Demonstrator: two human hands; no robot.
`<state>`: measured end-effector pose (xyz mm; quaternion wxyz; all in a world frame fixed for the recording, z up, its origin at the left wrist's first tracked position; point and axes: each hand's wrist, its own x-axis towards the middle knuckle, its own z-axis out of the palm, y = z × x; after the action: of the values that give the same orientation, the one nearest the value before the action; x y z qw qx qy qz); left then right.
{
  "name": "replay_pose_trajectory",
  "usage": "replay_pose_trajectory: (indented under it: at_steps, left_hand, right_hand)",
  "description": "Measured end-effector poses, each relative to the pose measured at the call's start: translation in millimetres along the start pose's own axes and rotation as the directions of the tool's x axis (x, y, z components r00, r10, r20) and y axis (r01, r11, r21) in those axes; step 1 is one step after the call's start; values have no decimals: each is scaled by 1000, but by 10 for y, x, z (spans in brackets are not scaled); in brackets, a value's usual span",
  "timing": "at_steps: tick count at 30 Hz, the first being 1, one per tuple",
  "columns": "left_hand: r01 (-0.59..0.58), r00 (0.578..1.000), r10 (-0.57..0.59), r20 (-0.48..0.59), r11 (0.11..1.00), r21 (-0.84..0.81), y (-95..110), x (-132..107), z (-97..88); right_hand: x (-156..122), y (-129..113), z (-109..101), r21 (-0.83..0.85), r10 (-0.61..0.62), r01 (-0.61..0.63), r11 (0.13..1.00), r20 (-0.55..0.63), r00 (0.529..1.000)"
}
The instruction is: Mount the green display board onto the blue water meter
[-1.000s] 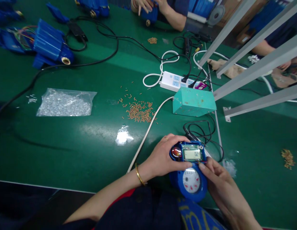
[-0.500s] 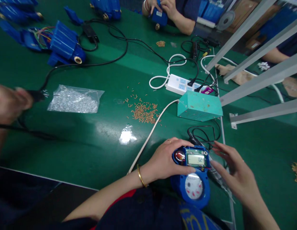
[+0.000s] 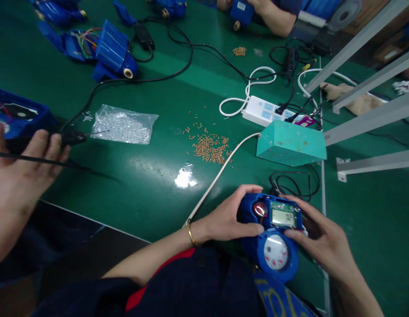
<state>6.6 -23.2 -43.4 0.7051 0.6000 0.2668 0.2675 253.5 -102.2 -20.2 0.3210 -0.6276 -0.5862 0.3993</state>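
Note:
My left hand [image 3: 230, 215] grips the left side of a blue water meter [image 3: 270, 231], and my right hand [image 3: 318, 233] holds its right side. The meter's open top shows a green circuit board with an LCD screen [image 3: 279, 216] and a round red part [image 3: 259, 209]. Below these sits a white dial [image 3: 276, 252]. A gold bangle [image 3: 191, 234] circles my left wrist. Past the meter lies a black coiled cable [image 3: 292, 185].
A co-worker's hand [image 3: 22, 152] at the left holds a black tool beside an open blue housing [image 3: 17, 112]. Ahead on the green bench are a bag of silver parts [image 3: 123, 126], scattered brass pins [image 3: 211, 147], a power strip [image 3: 262, 111] and a teal metal box [image 3: 291, 143].
My right hand has come back from beside the meter and now holds its right side. A co-worker's hand with a black tool has moved in at the left, alongside a blue housing.

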Motion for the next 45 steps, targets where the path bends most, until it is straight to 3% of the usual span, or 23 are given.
replay_pose_trajectory:
  at_steps: [4, 7, 9, 11, 12, 14, 17, 20, 23, 25, 26, 29, 31, 35, 38, 40, 42, 45]
  left_hand:
    - [-2, 986, 25, -165, 990, 140, 55, -51, 93]
    - [-180, 913, 310, -264, 889, 421, 57, -134, 105]
    - [-338, 826, 547, -140, 677, 654, 34, -204, 86]
    - [-405, 758, 651, 30, 434, 805, 19, -255, 77]
    - [-401, 746, 660, 85, 343, 850, 21, -267, 83]
    - [-352, 761, 633, 141, 220, 910, 49, -266, 113]
    - [-314, 815, 546, 195, 132, 940, 119, -245, 155]
    - [-350, 829, 523, 198, 211, 913, 168, -247, 144]
    - [-318, 847, 532, 15, 484, 815, 175, -213, 98]
    - [-246, 893, 432, -123, 699, 672, 157, -135, 73]
    - [-216, 923, 358, -144, 789, 575, 140, -84, 66]
    - [-160, 980, 188, -65, 940, 300, 73, 62, 69]
    - [-140, 987, 154, -52, 968, 208, 37, 116, 83]
    - [-118, 989, 135, -64, 969, 217, 49, 128, 98]
    - [-109, 991, 126, -46, 959, 261, 100, 119, 86]
    - [-110, 991, 127, -44, 956, 272, 118, 120, 76]
    - [-110, 991, 126, -43, 956, 273, 115, 125, 68]
    - [-107, 992, 120, -32, 957, 269, 89, 129, 59]
  right_hand:
    - [-5, 0, 44, 66, -8, 11, 998, -45, 999]
    - [-15, 12, 53, 99, -17, 23, 995, -66, 998]
    - [-26, 19, 56, 106, -18, 25, 994, -67, 998]
    - [-34, 23, 64, 104, -24, 31, 994, -67, 998]
    - [-37, 22, 72, 100, -30, 37, 994, -68, 997]
    - [-38, 18, 90, 84, -45, 51, 995, -74, 996]
    - [-35, 6, 115, 43, -49, 52, 998, -72, 996]
    - [-34, -8, 124, 21, -48, 49, 999, -62, 997]
    - [-31, -22, 122, 18, -63, 64, 998, -64, 996]
    - [-27, -24, 118, 11, -55, 56, 998, -68, 996]
    - [-25, -21, 116, 12, -47, 48, 999, -70, 996]
    - [-31, 8, 126, 30, -34, 36, 999, -67, 997]
    - [-46, 32, 145, 27, -28, 30, 999, -66, 997]
    - [-86, 40, 138, 7, 7, -6, 1000, -44, 999]
    - [-93, 46, 1, 103, 7, -13, 995, 57, 998]
    - [-83, 105, -125, 88, 18, -20, 996, 26, 1000]
    - [-71, 222, -206, -126, 27, -36, 991, -73, 997]
    - [-74, 435, -154, -556, 3, -55, 830, -95, 996]
